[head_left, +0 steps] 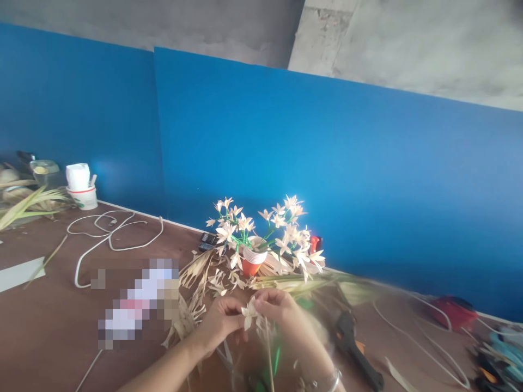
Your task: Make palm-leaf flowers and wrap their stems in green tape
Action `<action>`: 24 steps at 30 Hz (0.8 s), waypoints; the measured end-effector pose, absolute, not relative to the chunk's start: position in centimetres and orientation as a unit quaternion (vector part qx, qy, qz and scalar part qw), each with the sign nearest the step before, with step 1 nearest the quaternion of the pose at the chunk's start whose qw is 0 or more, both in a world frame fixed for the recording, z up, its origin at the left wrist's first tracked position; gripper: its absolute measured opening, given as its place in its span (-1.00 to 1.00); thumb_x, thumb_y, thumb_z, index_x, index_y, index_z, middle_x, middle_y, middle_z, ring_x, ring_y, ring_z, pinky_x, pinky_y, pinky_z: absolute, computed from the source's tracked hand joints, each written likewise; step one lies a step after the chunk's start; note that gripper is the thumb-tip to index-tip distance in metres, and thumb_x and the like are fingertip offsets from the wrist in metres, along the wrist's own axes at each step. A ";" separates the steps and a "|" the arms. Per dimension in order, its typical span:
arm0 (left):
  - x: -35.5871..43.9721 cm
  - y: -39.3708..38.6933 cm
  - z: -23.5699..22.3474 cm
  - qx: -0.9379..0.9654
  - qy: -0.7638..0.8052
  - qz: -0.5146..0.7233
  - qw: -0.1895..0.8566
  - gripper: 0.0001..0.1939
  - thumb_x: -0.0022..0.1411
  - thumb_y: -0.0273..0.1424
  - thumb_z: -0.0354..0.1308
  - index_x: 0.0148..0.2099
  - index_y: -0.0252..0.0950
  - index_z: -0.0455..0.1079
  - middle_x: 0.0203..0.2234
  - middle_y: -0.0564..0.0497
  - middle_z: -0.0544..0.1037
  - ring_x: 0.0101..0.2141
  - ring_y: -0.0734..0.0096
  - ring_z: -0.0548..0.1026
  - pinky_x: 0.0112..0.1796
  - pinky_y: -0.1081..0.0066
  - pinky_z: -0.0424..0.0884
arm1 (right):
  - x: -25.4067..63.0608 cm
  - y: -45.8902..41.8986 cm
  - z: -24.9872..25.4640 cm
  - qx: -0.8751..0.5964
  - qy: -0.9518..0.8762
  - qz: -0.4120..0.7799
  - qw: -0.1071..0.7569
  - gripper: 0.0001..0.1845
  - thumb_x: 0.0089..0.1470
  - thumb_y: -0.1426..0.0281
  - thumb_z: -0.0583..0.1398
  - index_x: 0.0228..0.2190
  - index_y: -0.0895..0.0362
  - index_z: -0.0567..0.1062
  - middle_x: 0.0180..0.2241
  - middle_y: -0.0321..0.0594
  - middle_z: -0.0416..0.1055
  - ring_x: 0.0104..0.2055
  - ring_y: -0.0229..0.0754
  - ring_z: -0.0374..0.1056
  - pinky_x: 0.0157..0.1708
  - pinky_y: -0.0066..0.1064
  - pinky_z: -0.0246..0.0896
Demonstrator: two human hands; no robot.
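Blue boards (318, 163) stand behind the orange pot (251, 265) of pale flowers (291, 234). In front of that pot, the curled left hand (223, 320) and curled right hand (280, 307) pinch one little flower (248, 314).

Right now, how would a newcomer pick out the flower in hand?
Start at the blue partition, then the orange-and-white cup in front of it. Nearer the camera, the left hand and right hand pinch one pale flower; the similar blooms in the cup are unheld.
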State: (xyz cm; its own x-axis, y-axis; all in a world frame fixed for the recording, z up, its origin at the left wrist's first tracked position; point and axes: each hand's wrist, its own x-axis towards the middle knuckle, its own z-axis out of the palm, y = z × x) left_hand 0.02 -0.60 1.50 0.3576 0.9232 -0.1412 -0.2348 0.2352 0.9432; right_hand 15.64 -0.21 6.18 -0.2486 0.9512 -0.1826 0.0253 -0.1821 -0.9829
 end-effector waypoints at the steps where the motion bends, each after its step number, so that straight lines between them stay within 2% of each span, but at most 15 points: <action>1: 0.0 -0.6 1.5 0.454 0.380 0.423 0.686 -0.68 -0.18 -0.19 0.35 -0.57 -0.37 0.45 -0.76 0.07 0.44 -0.69 0.47 0.37 -0.63 0.50 0.22 | 15.6 -0.2 6.2 -0.480 -0.504 0.608 0.382 -0.73 -0.24 0.26 0.34 -0.65 0.16 0.42 -0.55 -0.33 0.39 -0.52 -0.32 0.21 -0.43 -0.46 0.07; 4: 0.0 -0.6 1.4 0.456 0.379 0.429 0.681 -0.68 -0.17 -0.18 0.35 -0.54 -0.36 0.45 -0.75 0.07 0.44 -0.69 0.48 0.36 -0.64 0.52 0.20 | 15.5 -0.3 6.2 -0.490 -0.486 0.618 0.377 -0.75 -0.21 0.25 0.32 -0.61 0.15 0.43 -0.63 -0.38 0.33 -0.54 -0.32 0.19 -0.45 -0.47 0.07; 9: 0.0 -0.4 0.8 0.487 0.382 0.435 0.654 -0.65 -0.08 -0.14 0.29 -0.52 -0.37 0.45 -0.77 0.08 0.41 -0.75 0.58 0.25 -0.68 0.54 0.05 | 15.3 -0.3 6.2 -0.479 -0.495 0.620 0.377 -0.77 -0.18 0.28 0.30 -0.61 0.16 0.42 -0.64 -0.38 0.30 -0.56 -0.34 0.17 -0.49 -0.49 0.04; 16: -0.1 -0.2 0.1 0.487 0.353 0.443 0.664 -0.68 -0.04 -0.17 0.27 -0.50 -0.37 0.43 -0.71 0.07 0.45 -0.72 0.56 0.28 -0.66 0.53 0.10 | 15.5 -0.2 6.0 -0.482 -0.493 0.623 0.369 -0.75 -0.16 0.26 0.28 -0.60 0.18 0.41 -0.65 -0.36 0.32 -0.56 -0.34 0.18 -0.50 -0.50 0.00; 21: 0.0 -0.2 0.6 0.467 0.368 0.446 0.669 -0.70 -0.08 -0.19 0.29 -0.51 -0.37 0.43 -0.75 0.09 0.43 -0.73 0.55 0.29 -0.68 0.55 0.09 | 15.8 0.0 5.9 -0.498 -0.501 0.607 0.364 -0.77 -0.19 0.29 0.30 -0.62 0.20 0.45 -0.63 -0.33 0.36 -0.54 -0.32 0.19 -0.47 -0.48 0.02; 24: 0.1 -0.4 1.1 0.460 0.382 0.457 0.658 -0.68 -0.10 -0.18 0.30 -0.53 -0.37 0.44 -0.77 0.09 0.43 -0.71 0.51 0.33 -0.68 0.55 0.16 | 15.8 0.0 5.8 -0.472 -0.504 0.630 0.355 -0.77 -0.16 0.29 0.29 -0.62 0.21 0.46 -0.60 -0.27 0.41 -0.51 -0.29 0.24 -0.44 -0.46 0.05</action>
State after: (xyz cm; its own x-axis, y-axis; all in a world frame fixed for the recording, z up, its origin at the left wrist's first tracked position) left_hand 0.11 -0.38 1.13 0.2894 0.9536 -0.0825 -0.2506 0.1587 0.9550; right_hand 15.82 0.03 5.82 -0.3030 0.9230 -0.2373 0.0294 -0.2399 -0.9704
